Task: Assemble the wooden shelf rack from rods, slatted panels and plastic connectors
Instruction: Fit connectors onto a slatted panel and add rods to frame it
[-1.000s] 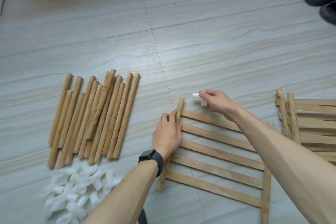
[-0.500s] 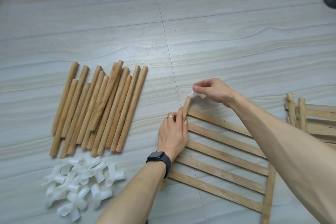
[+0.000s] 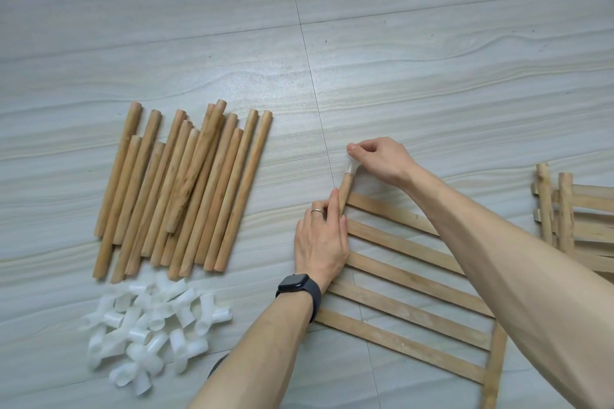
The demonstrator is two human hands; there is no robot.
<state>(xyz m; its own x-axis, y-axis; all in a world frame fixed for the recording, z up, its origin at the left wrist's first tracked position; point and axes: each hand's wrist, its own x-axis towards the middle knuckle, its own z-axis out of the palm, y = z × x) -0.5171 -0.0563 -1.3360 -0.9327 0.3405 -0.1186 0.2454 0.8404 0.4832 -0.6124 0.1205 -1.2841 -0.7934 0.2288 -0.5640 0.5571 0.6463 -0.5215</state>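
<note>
A slatted wooden panel (image 3: 412, 279) lies flat on the floor, its left side rail pointing away from me. My left hand (image 3: 320, 242), with a ring and a black watch, holds that rail down near its far end. A white plastic connector (image 3: 351, 166) sits on the tip of the rail, and my right hand (image 3: 378, 159) grips it from above and the right. To the left lies a pile of loose wooden rods (image 3: 179, 189). Below them is a heap of white plastic connectors (image 3: 149, 325).
A stack of further slatted panels (image 3: 574, 219) lies at the right edge. The floor is pale grey tile with wood grain and dark grout lines (image 3: 319, 103).
My right hand brought the white connector down onto the tip of the panel's rail, where it now sits. The left hand stayed on the rail. The view shifted downward.
</note>
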